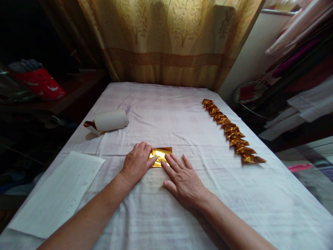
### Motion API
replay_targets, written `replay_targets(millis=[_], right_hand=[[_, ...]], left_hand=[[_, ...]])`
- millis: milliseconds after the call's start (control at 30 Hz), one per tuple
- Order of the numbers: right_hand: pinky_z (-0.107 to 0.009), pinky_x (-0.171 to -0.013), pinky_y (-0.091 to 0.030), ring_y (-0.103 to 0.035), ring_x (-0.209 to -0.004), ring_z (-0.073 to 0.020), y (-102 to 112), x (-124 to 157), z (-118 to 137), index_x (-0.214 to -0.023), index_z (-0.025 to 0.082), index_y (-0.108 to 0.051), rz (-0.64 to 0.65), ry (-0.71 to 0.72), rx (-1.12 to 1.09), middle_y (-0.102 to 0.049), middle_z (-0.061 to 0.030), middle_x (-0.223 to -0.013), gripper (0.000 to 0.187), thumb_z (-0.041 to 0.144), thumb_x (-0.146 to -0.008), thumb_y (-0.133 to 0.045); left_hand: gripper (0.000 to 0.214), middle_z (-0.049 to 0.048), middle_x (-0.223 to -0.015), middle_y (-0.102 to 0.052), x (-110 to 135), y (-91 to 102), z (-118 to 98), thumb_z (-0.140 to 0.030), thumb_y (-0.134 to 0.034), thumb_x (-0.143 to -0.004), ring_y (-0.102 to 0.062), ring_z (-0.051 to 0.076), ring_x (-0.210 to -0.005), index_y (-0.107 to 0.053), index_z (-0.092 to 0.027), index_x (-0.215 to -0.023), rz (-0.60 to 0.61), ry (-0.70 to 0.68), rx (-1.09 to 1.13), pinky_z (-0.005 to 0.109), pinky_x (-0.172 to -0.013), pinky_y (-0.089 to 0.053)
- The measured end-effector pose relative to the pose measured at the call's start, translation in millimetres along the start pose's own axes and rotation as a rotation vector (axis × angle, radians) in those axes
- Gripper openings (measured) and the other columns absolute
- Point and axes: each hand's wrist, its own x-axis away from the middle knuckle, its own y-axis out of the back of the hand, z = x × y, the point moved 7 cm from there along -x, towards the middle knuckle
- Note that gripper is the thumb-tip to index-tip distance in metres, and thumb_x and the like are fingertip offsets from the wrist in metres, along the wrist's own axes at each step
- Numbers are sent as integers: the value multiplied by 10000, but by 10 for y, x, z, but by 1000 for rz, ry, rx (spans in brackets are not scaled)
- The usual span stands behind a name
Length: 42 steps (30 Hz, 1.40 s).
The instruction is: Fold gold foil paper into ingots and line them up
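A small shiny gold foil paper (159,159) lies on the cloth-covered table in front of me, its far edge folded over. My left hand (137,159) is closed at the paper's left end, the thumb on top and the other fingers curled by the edge. Flat and with fingers spread, my right hand (183,178) rests at the paper's right side, some fingertips touching it. Farther right runs a row of folded gold foil pieces (230,133), set one behind another in a slanting line.
Left of my hands are a white-backed roll of gold paper (110,119) and a printed white sheet (57,194). A red container (43,83) stands on a dark side surface. Behind the table (161,100) hangs a patterned gold curtain (161,41); clothes (312,100) hang at the right.
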Motion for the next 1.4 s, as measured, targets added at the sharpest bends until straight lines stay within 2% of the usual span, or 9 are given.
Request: replay_targets(millis=[267, 467, 533, 633, 900, 1400], right_hand=[[-622, -1190, -153, -227, -1489, -314, 34, 122, -165, -1527, 211, -347, 81, -62, 46, -264, -102, -1601, 617, 484, -984, -454], [-608, -1189, -176, -237, -1486, -318, 39, 113, -150, -1524, 215, -357, 39, -73, 54, -276, -114, -1598, 652, 524, -963, -485], [-604, -1188, -184, -241, -1484, -320, 38, 114, -148, -1522, 220, -362, 31, -73, 51, -275, -118, -1597, 654, 528, -960, -490], [-613, -1183, -183, -247, -1481, -328, 37, 117, -144, -1522, 224, -363, 22, -72, 48, -274, -124, -1597, 656, 523, -955, -503], [-586, -1199, -153, -222, -1492, -303, 20, 139, -170, -1518, 222, -372, -6, -67, 9, -279, -105, -1603, 651, 580, -975, -415], [-573, -1201, -151, -230, -1491, -297, 61, 145, -162, -1519, 223, -370, -15, -70, -4, -267, -108, -1607, 633, 548, -980, -435]], left_hand=[[165, 55, -994, -618, 7, 38, -13, -345, -655, -887, -561, 229, -939, -626, -197, -952, -35, -14, -2, 335, -790, -461], [89, 70, -1055, -637, 117, 110, -321, -280, -643, -887, -555, 241, -964, -638, -202, -929, -175, -151, 20, 385, -831, -426], [114, 63, -991, -640, 130, 66, -422, -309, -646, -889, -551, 238, -945, -625, -200, -866, -172, -177, 57, 393, -842, -413], [172, 41, -886, -622, 113, -10, -456, -341, -657, -881, -539, 225, -890, -596, -205, -795, -148, -138, 118, 384, -831, -401], [155, 29, -905, -627, 164, 11, -276, -340, -657, -867, -548, 228, -943, -591, -214, -806, -85, -64, 151, 401, -891, -370], [62, 28, -1046, -646, 308, 82, 137, -300, -648, -846, -569, 248, -1051, -659, -258, -891, 5, 31, 153, 447, -955, -355]])
